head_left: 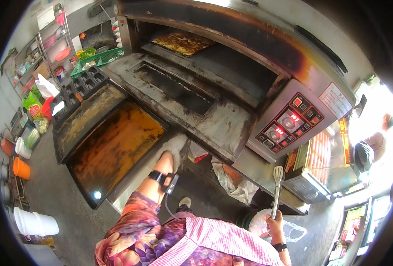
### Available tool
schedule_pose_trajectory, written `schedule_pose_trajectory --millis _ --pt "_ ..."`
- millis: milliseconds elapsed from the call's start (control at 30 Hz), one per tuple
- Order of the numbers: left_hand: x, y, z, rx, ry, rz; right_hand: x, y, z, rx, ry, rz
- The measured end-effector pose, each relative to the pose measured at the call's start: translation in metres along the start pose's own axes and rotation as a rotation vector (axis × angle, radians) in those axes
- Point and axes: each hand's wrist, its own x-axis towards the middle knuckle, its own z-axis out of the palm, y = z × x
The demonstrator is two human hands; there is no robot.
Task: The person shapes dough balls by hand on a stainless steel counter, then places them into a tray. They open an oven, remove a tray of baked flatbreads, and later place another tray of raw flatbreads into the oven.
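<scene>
My right hand [275,225], at the lower right, is closed around the handle of metal tongs [277,186]. Their slotted end points up, in front of the oven's control panel. My left hand [175,148] is covered by a whitish cloth or glove that hides its fingers. It is at the edge of the metal counter, by the right corner of a large dark baking tray [116,153] with an oily orange-brown surface. Inside the open deck oven [245,73] lies a browned flat baked sheet of food [185,43], at the back left.
A second worn tray [90,117] and a dark moulded pan [74,91] lie left of the oily tray. The oven's control panel [289,122] juts out at right. A glass display case [327,153] stands beyond. A white bucket [35,221] and an orange bucket [21,168] are left.
</scene>
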Motion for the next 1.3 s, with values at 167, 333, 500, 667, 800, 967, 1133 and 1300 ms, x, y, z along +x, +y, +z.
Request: schedule_pose_trajectory --millis 167,333,500,667,800,967,1133,1300 --pt "-0.053 0.072 0.015 0.067 -0.03 0.203 -0.014 -0.011 0.004 0.258 -0.098 -0.064" --pt "-0.033 0.17 0.06 0.882 0.093 0.628 -0.003 -0.031 0.014 0.33 -0.187 -0.001" --pt "0.059 0.258 0.103 1.756 0.228 0.779 0.022 -0.054 0.025 0.346 -0.169 0.007" --pt "0.18 0.318 0.131 2.525 0.294 0.629 0.05 -0.068 0.05 0.349 -0.027 0.102" --pt "0.268 0.344 0.149 2.466 0.335 0.719 0.072 -0.085 0.068 0.41 0.013 0.183" --pt "0.346 0.345 0.167 2.72 0.308 0.788 0.08 -0.12 0.083 0.408 0.06 0.232" --pt "0.372 0.355 0.178 2.271 0.468 0.448 0.091 -0.145 0.097 0.4 0.087 0.248" --pt "0.359 0.357 0.177 2.785 0.193 0.348 0.094 -0.143 0.09 0.368 0.083 0.161"
